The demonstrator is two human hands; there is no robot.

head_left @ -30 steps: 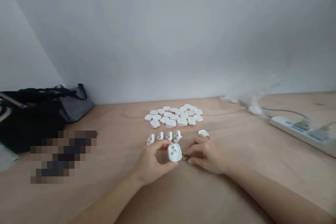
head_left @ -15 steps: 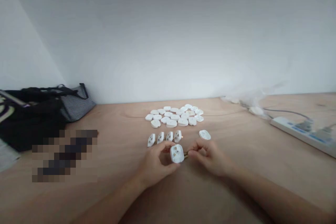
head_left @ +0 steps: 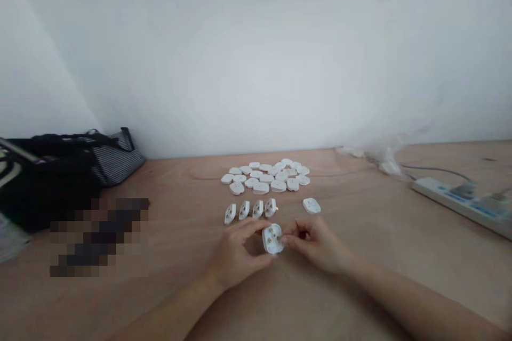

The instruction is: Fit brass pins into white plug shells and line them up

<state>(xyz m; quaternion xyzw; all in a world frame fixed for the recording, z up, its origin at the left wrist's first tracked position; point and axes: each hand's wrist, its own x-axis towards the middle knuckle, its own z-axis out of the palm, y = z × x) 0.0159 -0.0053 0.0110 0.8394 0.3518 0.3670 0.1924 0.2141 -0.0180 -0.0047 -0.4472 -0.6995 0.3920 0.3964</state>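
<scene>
Closer came my right hand point(head_left: 306, 242); can't tell its grip. My left hand point(head_left: 245, 250) pinches the white plug point(head_left: 272, 238), lower middle.

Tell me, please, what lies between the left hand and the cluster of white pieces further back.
In the head view, a row of four white plug pieces stands between the left hand and the cluster.

- The wooden table point(head_left: 176, 218) is light brown, with visible grain.
- Far middle: a cluster of white pieces point(head_left: 265, 178), many touching.
- Nearer: four white plug bodies point(head_left: 244, 210) on edge — a row with gaps between.
- Right of the row: a single white piece point(head_left: 311, 205), flat.
- Right: a power strip point(head_left: 436, 193); farther, clear plastic point(head_left: 386, 155).
- Left: a black bag point(head_left: 52, 181) — nearer, a pixelated dark object point(head_left: 106, 237).
</scene>
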